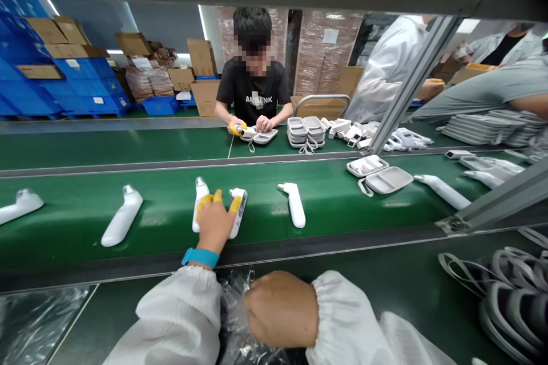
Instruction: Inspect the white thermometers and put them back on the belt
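Note:
My left hand [215, 219], with yellow finger covers and a blue wristband, reaches over the green conveyor belt [162, 222]. Its fingers are spread between two white handheld thermometers. One thermometer [200, 188] lies under the fingertips on the left; the other thermometer [240, 214], its button side showing, is beside the thumb. Whether the fingers press on either one I cannot tell. Nearer to me, my right hand [280, 308] is curled closed at a crumpled clear plastic bag [235, 308]; its fingertips are hidden. A further thermometer [295, 205] lies to the right.
More thermometers [123, 217] are spaced along the belt. An open grey case [389, 179] sits farther right, before a metal post [411, 85]. Grey cases with straps [509, 296] crowd the near right. Across the belt a person [254, 85] handles another open case [264, 137].

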{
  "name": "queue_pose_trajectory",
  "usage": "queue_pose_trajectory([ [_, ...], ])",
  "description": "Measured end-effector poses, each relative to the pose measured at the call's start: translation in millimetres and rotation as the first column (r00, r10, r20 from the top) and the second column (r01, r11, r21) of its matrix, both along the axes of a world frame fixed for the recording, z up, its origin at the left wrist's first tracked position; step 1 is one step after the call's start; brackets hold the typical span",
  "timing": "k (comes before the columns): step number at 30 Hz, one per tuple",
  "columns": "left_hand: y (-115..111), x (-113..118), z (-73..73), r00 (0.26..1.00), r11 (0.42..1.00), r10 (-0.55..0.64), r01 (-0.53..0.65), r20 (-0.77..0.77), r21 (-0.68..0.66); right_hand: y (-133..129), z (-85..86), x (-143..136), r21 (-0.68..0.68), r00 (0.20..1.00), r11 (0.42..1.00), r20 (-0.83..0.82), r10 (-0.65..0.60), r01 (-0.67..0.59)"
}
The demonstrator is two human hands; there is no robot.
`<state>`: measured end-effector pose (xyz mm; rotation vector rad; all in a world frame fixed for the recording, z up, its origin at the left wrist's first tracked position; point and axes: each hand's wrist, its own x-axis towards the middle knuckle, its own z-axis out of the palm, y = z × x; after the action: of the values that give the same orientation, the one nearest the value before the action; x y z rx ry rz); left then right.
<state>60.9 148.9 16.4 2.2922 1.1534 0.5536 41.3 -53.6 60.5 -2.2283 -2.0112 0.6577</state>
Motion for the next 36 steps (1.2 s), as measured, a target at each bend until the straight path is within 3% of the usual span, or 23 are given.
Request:
queue_pose_trajectory([
  [3,25.2,-10.0,11.6,0.993,0.992,0.118,-0.117,0.018,-0.044,-4.3,6.8,16.0,0.109,0.996,0.992,-0.079,-0.050,0.059],
  [5,35.8,-15.6,18.7,0.995,0.983,0.095,-0.088,0.036,-0.158,-6.2,11.2,25.4,0.244,0.965,0.946,-0.204,-0.166,0.215],
  [6,34.9,-18.6,22.5,0.996,0.975,0.052,-0.035,0.069,-0.219,-6.6,13.7,29.3,0.321,0.932,0.895,-0.292,-0.217,0.309],
  [8,17.6,-26.8,31.1,0.982,0.948,-0.055,0.107,0.179,-0.299,-7.0,19.3,35.0,0.440,0.835,0.753,-0.486,-0.260,0.490],
  [10,-16.7,-38.8,41.4,0.931,0.898,-0.124,0.253,0.343,-0.361,-7.2,24.9,38.4,0.476,0.719,0.621,-0.660,-0.216,0.623],
  [11,-36.8,-45.8,46.7,0.892,0.865,-0.132,0.316,0.432,-0.388,-7.4,27.1,39.3,0.465,0.660,0.579,-0.730,-0.177,0.669],
  [12,-56.7,-52.8,51.7,0.831,0.790,-0.057,0.376,0.553,-0.484,-7.7,28.8,39.7,0.440,0.598,0.556,-0.790,-0.133,0.705],
  [15,-101.2,-69.6,60.3,0.757,0.595,0.125,0.460,0.642,-0.658,-9.0,30.5,38.6,0.312,0.401,0.566,-0.916,-0.036,0.763],
  [17,-113.3,-75.4,59.4,0.764,0.557,0.114,0.481,0.635,-0.677,-10.3,29.9,37.5,0.234,0.309,0.595,-0.951,-0.025,0.769],
  [21,-113.5,-78.3,50.1,0.773,0.627,0.015,0.488,0.635,-0.608,-12.6,29.0,38.4,0.202,0.311,0.616,-0.948,-0.073,0.761],
  [26,-118.0,-78.5,48.1,0.779,0.699,0.009,0.443,0.627,-0.561,-14.1,30.4,43.9,0.198,0.360,0.641,-0.924,-0.131,0.742],
  [33,-122.6,-78.4,54.4,0.791,0.713,0.006,0.425,0.611,-0.558,-15.5,32.9,49.0,0.159,0.301,0.707,-0.950,-0.080,0.689],
  [36,-121.8,-79.3,53.5,0.793,0.736,-0.014,0.421,0.609,-0.530,-14.6,32.7,47.1,0.184,0.346,0.673,-0.931,-0.114,0.717],
])
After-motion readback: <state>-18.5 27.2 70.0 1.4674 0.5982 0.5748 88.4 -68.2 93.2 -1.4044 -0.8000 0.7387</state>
